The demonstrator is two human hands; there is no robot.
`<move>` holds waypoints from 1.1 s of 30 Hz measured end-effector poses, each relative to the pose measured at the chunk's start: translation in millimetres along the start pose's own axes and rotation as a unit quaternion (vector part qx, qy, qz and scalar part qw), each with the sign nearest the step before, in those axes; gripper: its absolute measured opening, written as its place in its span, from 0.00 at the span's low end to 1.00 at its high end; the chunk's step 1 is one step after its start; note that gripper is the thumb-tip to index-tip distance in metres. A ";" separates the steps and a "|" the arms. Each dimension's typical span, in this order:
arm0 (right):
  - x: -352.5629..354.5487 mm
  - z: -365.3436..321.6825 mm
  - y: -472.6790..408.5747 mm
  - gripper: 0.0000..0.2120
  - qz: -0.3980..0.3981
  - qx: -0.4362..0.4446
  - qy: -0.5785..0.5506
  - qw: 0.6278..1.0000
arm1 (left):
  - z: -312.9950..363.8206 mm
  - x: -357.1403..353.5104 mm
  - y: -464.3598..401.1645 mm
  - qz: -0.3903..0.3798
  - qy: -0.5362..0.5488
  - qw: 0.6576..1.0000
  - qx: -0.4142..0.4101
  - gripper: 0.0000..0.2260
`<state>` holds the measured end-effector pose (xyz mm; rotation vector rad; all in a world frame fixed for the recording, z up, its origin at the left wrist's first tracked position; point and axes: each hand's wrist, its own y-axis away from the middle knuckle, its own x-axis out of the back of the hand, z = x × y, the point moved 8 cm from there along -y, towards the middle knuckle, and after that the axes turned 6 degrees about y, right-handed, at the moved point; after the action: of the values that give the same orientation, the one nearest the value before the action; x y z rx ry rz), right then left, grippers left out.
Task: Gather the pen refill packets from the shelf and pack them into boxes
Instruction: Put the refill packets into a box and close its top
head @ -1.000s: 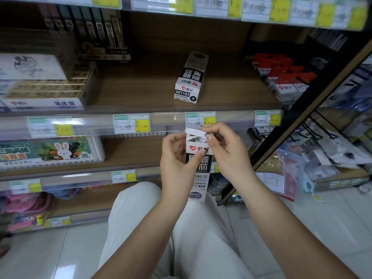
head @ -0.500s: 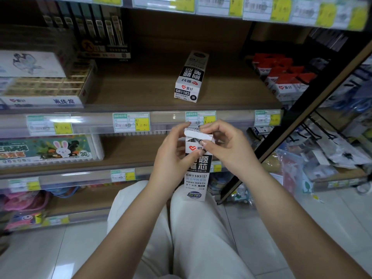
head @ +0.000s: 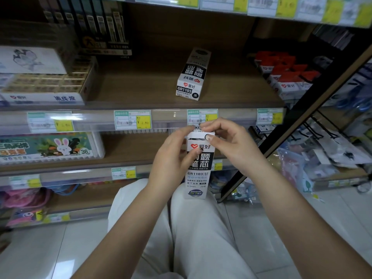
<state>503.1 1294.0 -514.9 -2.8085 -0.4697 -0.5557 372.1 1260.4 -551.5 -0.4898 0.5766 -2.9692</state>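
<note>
A tall white and black refill box [head: 198,168], marked with a red heart logo and "GR1103", is held upright above the lap, in front of the lower shelf edge. Its body is gripped by the left hand [head: 173,158], fingers curled round the side, thumb on the black band. Its white top flap is pinched by the right hand [head: 227,141], fingertips bent onto it. A second, identical box [head: 192,74] is seen lying on the wooden shelf [head: 141,85] above, well apart.

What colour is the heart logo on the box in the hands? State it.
Red, on the held box's white upper panel; seen in the head view.
</note>
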 end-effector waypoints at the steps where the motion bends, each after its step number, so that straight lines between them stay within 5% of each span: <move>1: -0.1 0.1 -0.2 0.14 -0.004 -0.002 0.000 1.000 | 0.4 -0.1 0.1 0.003 -0.005 1.000 -0.008 0.20; 16: -2.8 0.2 -1.6 0.16 -0.004 0.011 0.014 1.000 | 9.4 7.8 -4.3 0.022 -0.010 0.998 -0.055 0.15; 22: -4.5 -0.6 -1.4 0.16 0.007 0.007 0.004 1.000 | 8.1 11.6 -10.2 0.053 0.110 0.992 0.025 0.06; 33: -10.1 -4.5 1.0 0.15 0.019 0.012 0.002 1.000 | 9.1 19.2 -10.7 0.087 0.135 0.986 0.046 0.11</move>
<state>493.1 1289.1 -515.1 -2.7859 -0.4183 -0.5446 356.7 1264.6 -533.8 -0.0270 0.4715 -2.8945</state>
